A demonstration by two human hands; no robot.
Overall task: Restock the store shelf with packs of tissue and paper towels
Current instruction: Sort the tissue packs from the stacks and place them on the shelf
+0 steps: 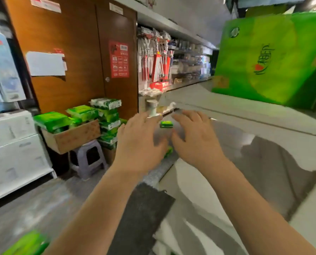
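While both reach out, left hand (138, 142) and right hand (196, 137) spread, empty.

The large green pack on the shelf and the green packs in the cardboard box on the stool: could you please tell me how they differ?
The large green plastic-wrapped pack is one big block; the green packs in the cardboard box are several smaller, flatter ones. The large pack stands on the grey shelf at the right; the smaller packs lie heaped in the brown cardboard box on a purple stool. Both are bright green.
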